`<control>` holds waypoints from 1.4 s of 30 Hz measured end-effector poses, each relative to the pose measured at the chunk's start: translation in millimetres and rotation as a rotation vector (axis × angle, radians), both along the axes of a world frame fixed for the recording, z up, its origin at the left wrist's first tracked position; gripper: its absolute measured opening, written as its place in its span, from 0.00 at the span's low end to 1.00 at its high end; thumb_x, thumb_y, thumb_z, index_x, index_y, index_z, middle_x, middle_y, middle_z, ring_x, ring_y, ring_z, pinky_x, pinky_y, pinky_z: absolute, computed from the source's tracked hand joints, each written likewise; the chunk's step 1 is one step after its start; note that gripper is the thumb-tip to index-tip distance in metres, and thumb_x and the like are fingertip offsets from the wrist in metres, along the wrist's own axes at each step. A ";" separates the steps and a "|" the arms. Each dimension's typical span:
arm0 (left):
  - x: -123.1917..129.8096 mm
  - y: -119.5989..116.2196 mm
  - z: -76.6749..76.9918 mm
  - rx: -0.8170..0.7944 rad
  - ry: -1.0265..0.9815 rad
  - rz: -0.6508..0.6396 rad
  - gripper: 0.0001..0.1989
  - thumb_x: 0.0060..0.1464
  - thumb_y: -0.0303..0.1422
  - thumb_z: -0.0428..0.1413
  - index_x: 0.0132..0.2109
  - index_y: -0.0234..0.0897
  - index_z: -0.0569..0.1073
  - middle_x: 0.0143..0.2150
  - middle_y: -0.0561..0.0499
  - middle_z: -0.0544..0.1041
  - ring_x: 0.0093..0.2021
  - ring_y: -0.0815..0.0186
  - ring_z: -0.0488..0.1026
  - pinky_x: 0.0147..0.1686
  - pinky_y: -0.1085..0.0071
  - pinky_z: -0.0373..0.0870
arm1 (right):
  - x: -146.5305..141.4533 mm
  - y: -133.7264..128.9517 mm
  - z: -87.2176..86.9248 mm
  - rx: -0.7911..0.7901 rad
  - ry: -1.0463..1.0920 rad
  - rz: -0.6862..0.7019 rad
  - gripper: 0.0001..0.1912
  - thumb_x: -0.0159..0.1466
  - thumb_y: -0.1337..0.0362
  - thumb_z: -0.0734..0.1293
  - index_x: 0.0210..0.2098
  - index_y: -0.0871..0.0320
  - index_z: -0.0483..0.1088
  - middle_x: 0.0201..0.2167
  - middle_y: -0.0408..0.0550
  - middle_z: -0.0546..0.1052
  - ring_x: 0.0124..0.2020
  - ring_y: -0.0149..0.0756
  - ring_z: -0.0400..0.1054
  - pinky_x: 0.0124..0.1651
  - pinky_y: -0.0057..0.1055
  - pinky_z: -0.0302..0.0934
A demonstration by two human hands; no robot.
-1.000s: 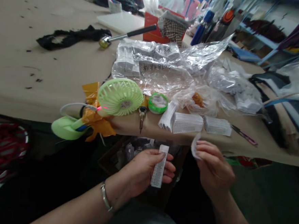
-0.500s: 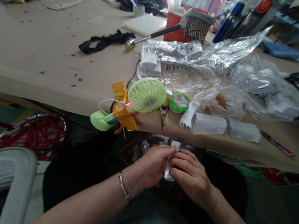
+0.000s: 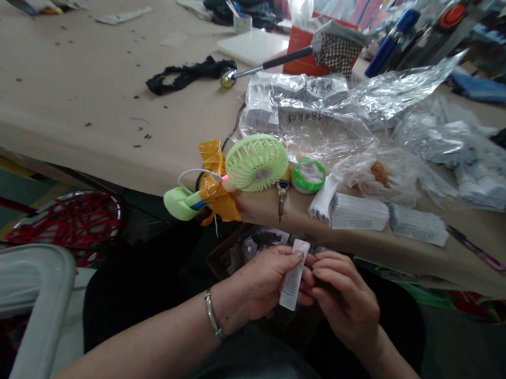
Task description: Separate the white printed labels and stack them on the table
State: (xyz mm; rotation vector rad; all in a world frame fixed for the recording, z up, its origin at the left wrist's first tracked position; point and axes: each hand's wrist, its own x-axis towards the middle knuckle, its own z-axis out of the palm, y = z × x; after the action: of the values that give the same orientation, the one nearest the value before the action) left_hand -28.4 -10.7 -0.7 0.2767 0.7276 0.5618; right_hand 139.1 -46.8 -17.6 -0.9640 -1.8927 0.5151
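My left hand, with a metal bangle at the wrist, pinches a narrow white printed label under its thumb. The label stands upright, its printed side towards me. Close on its right, my right hand has its fingers curled together near the left fingertips; what they hold, if anything, is hidden. Below the table edge, behind my hands, a box contains several loose white pieces. Stacks of white printed labels lie along the table edge ahead of my right hand.
A green fan is taped to the table edge. Beside it are a soldering iron tip and a green round tin. Pink-handled tweezers lie right; clear plastic bags lie behind. A grey plastic rim stands at lower left.
My right hand has drawn back a little to the right from the label, which is now more fully exposed in my left hand. The whole view has shifted slightly.
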 end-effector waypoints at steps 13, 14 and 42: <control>-7.1 -9.0 1.3 0.125 -0.068 -0.313 0.15 0.53 0.40 0.57 0.30 0.30 0.70 0.22 0.52 0.71 0.19 0.72 0.70 0.21 0.78 0.69 | -1.8 34.1 -16.5 -1.157 0.744 0.478 0.20 0.48 0.59 0.77 0.39 0.55 0.75 0.50 0.49 0.74 0.51 0.42 0.69 0.54 0.38 0.62; -7.4 -9.5 1.2 0.131 -0.062 -0.317 0.15 0.53 0.40 0.57 0.29 0.30 0.70 0.22 0.52 0.71 0.19 0.73 0.70 0.21 0.78 0.69 | -3.2 34.8 -17.4 -1.160 0.757 0.498 0.17 0.48 0.60 0.77 0.37 0.56 0.75 0.50 0.49 0.73 0.51 0.42 0.68 0.55 0.38 0.62; -13.8 -6.6 1.1 0.114 0.109 -0.128 0.11 0.53 0.39 0.57 0.36 0.34 0.68 0.23 0.56 0.69 0.20 0.73 0.69 0.19 0.79 0.64 | -15.2 21.7 3.9 -0.215 -0.191 -0.047 0.16 0.65 0.64 0.62 0.52 0.56 0.68 0.47 0.53 0.74 0.50 0.41 0.69 0.52 0.38 0.65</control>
State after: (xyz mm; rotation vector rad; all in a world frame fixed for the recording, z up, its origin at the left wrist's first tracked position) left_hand -42.2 -17.3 0.4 0.4600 0.7782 0.4694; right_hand 123.9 -25.1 -13.7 -1.2329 -2.0068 0.6272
